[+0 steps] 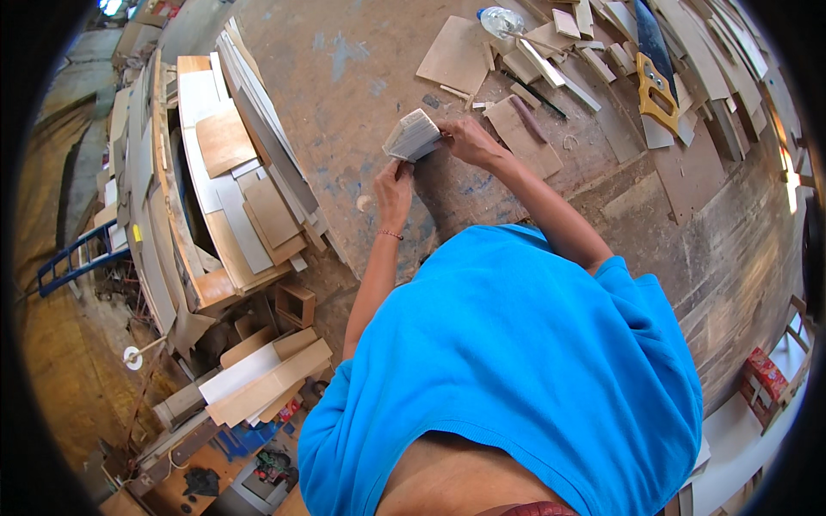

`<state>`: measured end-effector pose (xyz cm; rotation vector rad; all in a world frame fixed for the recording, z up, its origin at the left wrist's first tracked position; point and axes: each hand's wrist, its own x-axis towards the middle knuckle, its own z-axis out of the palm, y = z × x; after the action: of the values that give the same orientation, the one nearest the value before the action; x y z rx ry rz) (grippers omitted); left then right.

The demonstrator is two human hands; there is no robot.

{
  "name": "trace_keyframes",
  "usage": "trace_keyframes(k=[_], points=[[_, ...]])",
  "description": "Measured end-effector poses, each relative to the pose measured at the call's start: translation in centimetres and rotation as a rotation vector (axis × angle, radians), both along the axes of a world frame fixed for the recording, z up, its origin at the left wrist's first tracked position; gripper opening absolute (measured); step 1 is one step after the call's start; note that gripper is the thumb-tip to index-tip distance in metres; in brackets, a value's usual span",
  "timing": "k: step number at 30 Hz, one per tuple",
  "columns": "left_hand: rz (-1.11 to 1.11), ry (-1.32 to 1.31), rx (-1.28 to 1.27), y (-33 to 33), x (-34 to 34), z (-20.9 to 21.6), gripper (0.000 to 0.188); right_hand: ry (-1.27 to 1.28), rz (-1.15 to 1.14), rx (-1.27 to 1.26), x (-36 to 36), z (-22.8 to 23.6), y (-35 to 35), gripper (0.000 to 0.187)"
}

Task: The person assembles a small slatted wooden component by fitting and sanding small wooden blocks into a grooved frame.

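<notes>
Over the worktable (361, 77) I hold a small angular wooden piece (413, 134), pale on top with greyish, lined sides. My left hand (394, 193) pinches its near lower edge between thumb and fingers. From the right, my right hand (470, 142) grips the opposite side with bent fingers, some of them hidden. Just right of that hand a flat brown board (523, 136) lies on the table, with a reddish-brown curved strip (528, 119) on it. A small round wood shaving (365, 203) rests left of my left hand.
A handsaw (658, 99) with a yellow handle lies among wood offcuts at the far right. Near them are a square thin panel (456, 56) and a clear plastic bottle (502, 22). Stacked boards (228, 142) stand along the left. A blue ladder-like frame (82, 258) is farther left.
</notes>
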<state>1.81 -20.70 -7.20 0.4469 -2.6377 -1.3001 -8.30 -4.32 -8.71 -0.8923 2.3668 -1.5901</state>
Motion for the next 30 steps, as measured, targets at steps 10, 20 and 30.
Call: trace_keyframes(k=[10, 20, 30], points=[[0.013, -0.007, -0.059, 0.3, -0.3, 0.3, 0.017, 0.050, 0.020, 0.125, -0.5, 0.2, 0.0, 0.025], [0.034, -0.006, -0.122, 0.3, -0.5, -0.6, 0.020, 0.044, 0.036, -0.012, -0.4, 0.4, -0.2, 0.030], [0.021, 0.055, -0.050, 0.1, -1.4, -2.6, 0.022, -0.002, 0.049, 0.013, -0.5, 0.4, -0.2, 0.030]])
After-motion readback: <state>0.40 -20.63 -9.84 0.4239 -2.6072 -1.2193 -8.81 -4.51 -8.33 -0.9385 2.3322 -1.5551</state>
